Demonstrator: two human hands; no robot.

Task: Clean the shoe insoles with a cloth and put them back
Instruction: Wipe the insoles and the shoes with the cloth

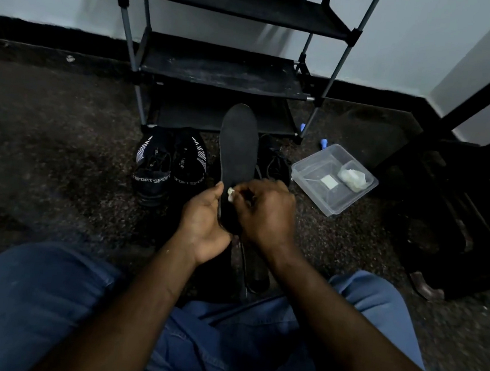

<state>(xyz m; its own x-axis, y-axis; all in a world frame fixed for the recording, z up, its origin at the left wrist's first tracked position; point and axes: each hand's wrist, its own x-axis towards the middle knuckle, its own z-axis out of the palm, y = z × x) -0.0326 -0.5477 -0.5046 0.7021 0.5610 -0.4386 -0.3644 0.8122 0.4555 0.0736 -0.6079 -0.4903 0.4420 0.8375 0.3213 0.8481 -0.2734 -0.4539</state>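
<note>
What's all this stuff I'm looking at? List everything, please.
insole: one, black, held up before the rack
cloth: one small piece, white, against the insole
floor insole: at least one, black, below the hands
sport shoes: one pair, black with white stripes, left of the insole
dark shoes: count unclear, black, behind the insole
tub: one, clear, floor at right, holding a white wad
rack: one, black shelves, by the wall
jeans: blue, on the person's legs
left hand: one, holds the insole's near end
right hand: one, pinches the cloth

A home room corner: a black shoe rack (222, 63) against the wall, sneakers (169, 166) on speckled floor (47, 142)
</note>
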